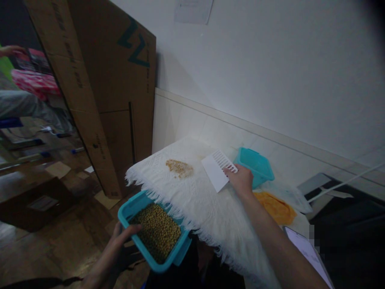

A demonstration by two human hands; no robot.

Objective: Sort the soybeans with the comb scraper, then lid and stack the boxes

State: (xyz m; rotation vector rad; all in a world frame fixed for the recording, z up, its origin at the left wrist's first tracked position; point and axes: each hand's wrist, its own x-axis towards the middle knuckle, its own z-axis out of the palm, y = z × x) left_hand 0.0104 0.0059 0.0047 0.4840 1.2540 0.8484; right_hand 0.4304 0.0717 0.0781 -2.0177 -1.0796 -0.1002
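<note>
**Most beans in the tub, a small heap left on the cloth**

The left hand (120, 245) grips the near corner of a teal plastic tub (131, 207). The thumb lies over the rim; the other fingers are under the tub and I cannot see them. The tub is held just below the fringed edge of the white cloth (195, 204) and is nearly full of yellow-green beans (158, 232).

The right hand (240, 180) rests on the cloth, with its fingers closed on one end of a white plastic scraper (214, 171) that has comb-like teeth. The scraper lies flat, well apart from the small heap of beans (179, 168) further up the cloth.

As I judge it, the gathering is mostly done: the big part of the beans is in the tub, and only this small heap is not yet collected.

A second teal tub (255, 165) stands just behind the right hand, and an orange cloth (275, 208) lies beside the forearm. A tall cardboard box (114, 88) leans at the left.
</note>
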